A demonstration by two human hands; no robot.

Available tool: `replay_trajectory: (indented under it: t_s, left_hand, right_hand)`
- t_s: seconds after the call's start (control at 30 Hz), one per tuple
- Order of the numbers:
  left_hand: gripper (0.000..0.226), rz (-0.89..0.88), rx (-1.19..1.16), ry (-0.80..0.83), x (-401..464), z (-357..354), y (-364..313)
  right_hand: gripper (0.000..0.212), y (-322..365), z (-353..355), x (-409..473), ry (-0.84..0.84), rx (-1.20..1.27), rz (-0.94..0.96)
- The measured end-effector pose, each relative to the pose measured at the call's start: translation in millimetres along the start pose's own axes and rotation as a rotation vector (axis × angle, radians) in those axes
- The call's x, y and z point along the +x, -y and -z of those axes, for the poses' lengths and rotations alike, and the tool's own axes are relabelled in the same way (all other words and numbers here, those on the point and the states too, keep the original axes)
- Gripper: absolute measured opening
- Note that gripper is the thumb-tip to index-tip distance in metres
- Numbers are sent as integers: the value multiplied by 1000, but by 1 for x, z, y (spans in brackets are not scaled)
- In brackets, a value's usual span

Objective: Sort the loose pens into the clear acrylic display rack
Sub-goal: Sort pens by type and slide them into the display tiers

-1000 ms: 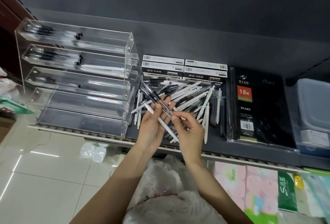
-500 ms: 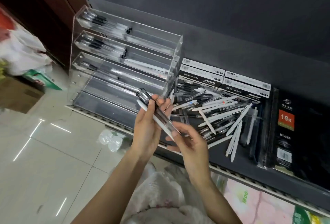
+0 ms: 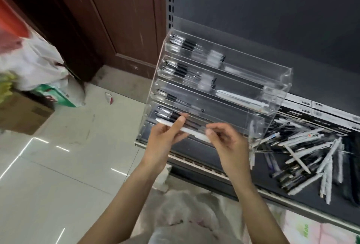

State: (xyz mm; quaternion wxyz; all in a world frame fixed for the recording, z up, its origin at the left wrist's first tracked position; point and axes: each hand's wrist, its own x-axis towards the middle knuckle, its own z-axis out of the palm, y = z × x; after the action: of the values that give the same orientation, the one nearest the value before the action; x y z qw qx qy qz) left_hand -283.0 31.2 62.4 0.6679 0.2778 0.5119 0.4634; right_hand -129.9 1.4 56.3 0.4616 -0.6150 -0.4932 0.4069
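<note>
Five stepped trays make up the acrylic rack (image 3: 220, 91), the landmark on the dark shelf (image 3: 315, 191). Its upper four trays hold black-and-clear pens; one also holds a white pen; the lowest looks unfilled. Right of the rack lies the loose pen pile (image 3: 303, 156). At the rack's lower front, the left hand (image 3: 165, 138) grips a small pen bundle (image 3: 181, 126), long axis parallel to the trays. The right hand (image 3: 226, 142), fingers curled, pinches the bundle's right end.
</note>
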Motion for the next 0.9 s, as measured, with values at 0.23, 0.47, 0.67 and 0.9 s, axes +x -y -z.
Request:
replay_trajectory:
  t_s: [0.23,0.47,0.67,0.9]
  left_hand:
    - [18,54,-61,20,24,56,-19]
    - [18,104,-92,18,40,88,-27]
    - [17,125,-107,15,46,99,-26]
    - [16,156,-130,15,49,101,-26]
  right_hand:
    - [14,9,-31,29,-231,-161,115]
    - [13,-8,-15,70,-202,-480,152]
    - [18,-7,-31,87,6,-858,331]
    - [24,-2,-34,110,255,-1276,371]
